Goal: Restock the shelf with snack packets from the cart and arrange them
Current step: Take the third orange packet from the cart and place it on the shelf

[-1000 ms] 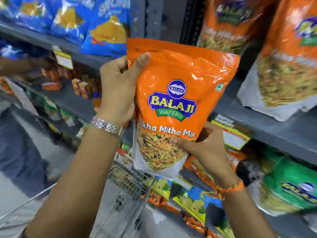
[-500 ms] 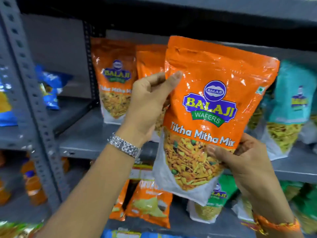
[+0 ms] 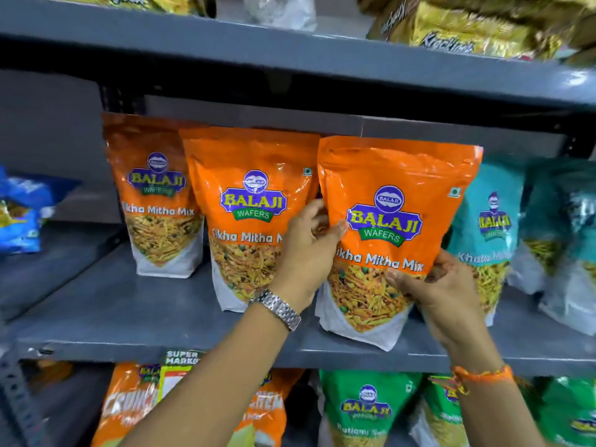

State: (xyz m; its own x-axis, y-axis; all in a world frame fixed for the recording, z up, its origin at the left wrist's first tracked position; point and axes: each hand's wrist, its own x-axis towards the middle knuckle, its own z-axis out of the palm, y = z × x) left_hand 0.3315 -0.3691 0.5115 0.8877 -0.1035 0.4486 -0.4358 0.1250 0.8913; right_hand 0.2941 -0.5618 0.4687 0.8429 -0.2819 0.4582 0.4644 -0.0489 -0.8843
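Packet (image 3: 392,233), carried up a moment ago, is now settling upright on shelf (image 3: 129,321) at 3 o'clock of two matching packets (image 3: 251,221), left hand (image 3: 306,253) and right hand (image 3: 432,285) both gripping its edges.

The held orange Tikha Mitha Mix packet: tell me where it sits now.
The held orange packet stands right of centre on the grey middle shelf, between another orange packet and a teal packet.
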